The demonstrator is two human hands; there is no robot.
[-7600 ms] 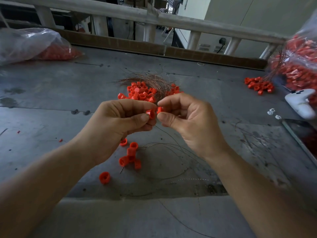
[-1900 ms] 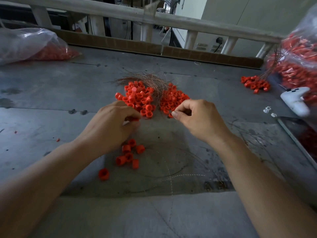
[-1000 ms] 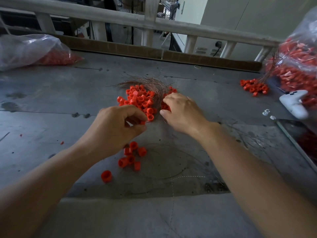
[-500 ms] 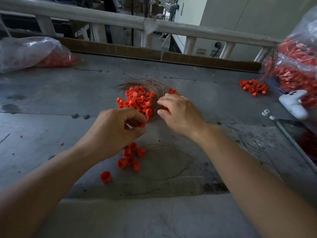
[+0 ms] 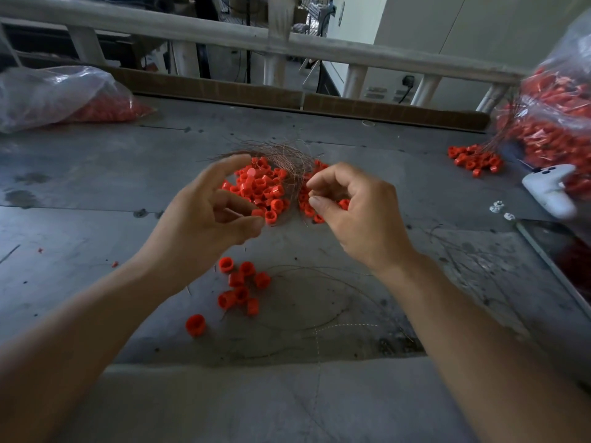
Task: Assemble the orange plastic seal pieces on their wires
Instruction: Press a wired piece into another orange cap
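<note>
At table (image 5: 96,187) centre, noted orange seal pieces (image 5: 256,187) heaped against tangled wires (image 5: 287,155), left hand (image 5: 204,215) and right hand (image 5: 358,212) poised just before them, fingers curled, pinch on any piece or wire not determinable; nearer, small cluster (image 5: 240,286) of pieces; white controller (image 5: 550,190) far right.

Heaping up at upper centre as short orange seal pieces (image 5: 259,190), tangling with a fan of thin coppery wires (image 5: 281,153). Sitting below centre as a small loose cluster (image 5: 241,287). Trailing off to a lone piece (image 5: 195,325) at its lower left.
</note>
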